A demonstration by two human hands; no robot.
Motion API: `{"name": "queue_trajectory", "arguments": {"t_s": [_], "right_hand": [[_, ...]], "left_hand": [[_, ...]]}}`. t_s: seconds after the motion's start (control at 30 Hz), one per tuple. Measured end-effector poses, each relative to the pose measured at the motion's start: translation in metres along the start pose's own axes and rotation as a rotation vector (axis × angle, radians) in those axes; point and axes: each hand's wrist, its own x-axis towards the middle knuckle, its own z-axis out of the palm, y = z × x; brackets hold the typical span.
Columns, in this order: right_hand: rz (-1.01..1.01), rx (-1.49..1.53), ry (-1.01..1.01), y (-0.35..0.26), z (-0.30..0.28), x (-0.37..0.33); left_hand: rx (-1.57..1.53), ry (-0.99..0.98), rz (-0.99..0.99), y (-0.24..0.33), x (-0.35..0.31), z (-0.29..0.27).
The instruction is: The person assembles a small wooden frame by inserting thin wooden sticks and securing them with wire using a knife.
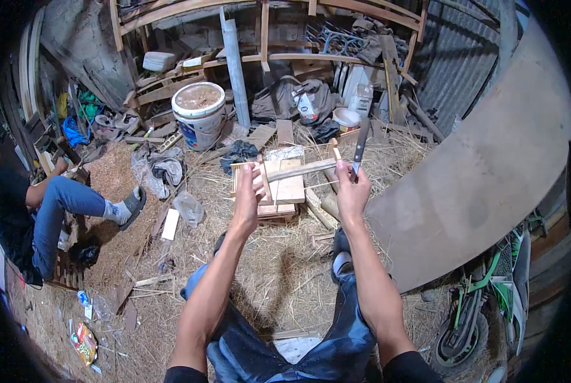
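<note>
My right hand [353, 195] is closed around a knife [360, 148] with a dark, riveted handle, pointing upward. A small pale wood piece [336, 150] rises beside its thumb. My left hand [249, 191] is closed on a thin wooden strip [266, 182] standing upright at its fingers. Between the hands runs a greyish wooden stick [302, 170]; I cannot tell whether it is held or lies on what is behind it. Beyond them sits a low stack of pale wooden boards [291, 189] on the straw.
A white bucket [198, 121] of sawdust stands beyond. A large curved brown sheet [464, 172] leans at the right, above a green-and-white motorbike [489, 300]. Another person [62, 210] sits at the left by a sawdust pile [116, 175]. Straw [279, 268] covers the ground.
</note>
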Motion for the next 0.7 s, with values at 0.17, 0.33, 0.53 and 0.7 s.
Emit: {"name": "queue_trajectory", "arguments": {"t_s": [0.17, 0.33, 0.53, 0.7], "right_hand": [[-0.022, -0.030, -0.063, 0.016, 0.004, -0.001], [-0.154, 0.007, -0.202, -0.005, 0.011, -0.020], [-0.065, -0.019, -0.266, -0.012, 0.002, -0.016], [-0.401, -0.314, -0.180, -0.026, -0.003, -0.017]], "left_hand": [[0.130, 0.040, 0.127, 0.009, -0.005, 0.017], [0.339, 0.173, 0.260, 0.020, 0.001, 0.003], [0.246, 0.044, 0.433, 0.031, 0.004, -0.005], [0.494, 0.001, 0.560, 0.047, -0.011, -0.001]]}}
